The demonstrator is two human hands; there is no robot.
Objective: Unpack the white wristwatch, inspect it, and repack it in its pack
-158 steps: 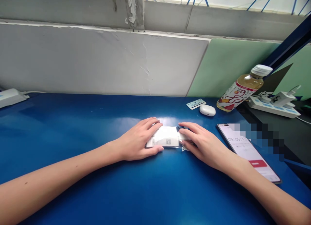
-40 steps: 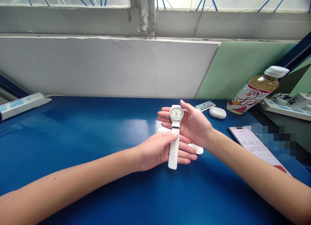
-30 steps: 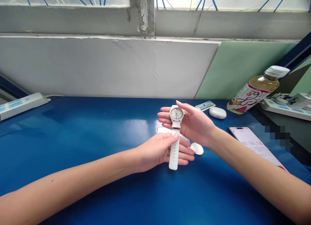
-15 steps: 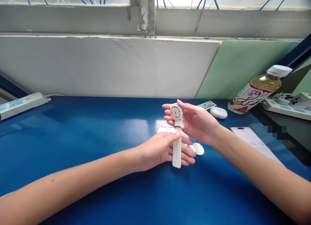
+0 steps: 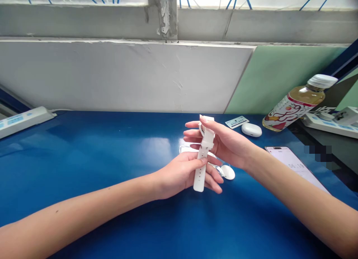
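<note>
A white wristwatch (image 5: 207, 137) is held above the blue table, its strap hanging down at a slant. My left hand (image 5: 186, 173) pinches the lower, holed part of the strap between thumb and fingers. Around the upper end of the watch, my right hand (image 5: 223, 139) grips with the thumb on top and the fingers behind. The watch's dial is turned out of sight. Behind and below the hands lie a white flat item, partly hidden, and a round white piece (image 5: 228, 172) on the table.
To the right lie a white earbud case (image 5: 251, 130), a printed card (image 5: 237, 122) and a phone (image 5: 293, 165) with a timer on its screen. A drink bottle (image 5: 296, 102) leans at the back right. Power strips (image 5: 25, 121) sit at both sides of the blue table (image 5: 97, 147).
The watch has been turned over in my hands, so its dial no longer faces me. The strap's lower end has swung slightly left. The phone's timer has advanced.
</note>
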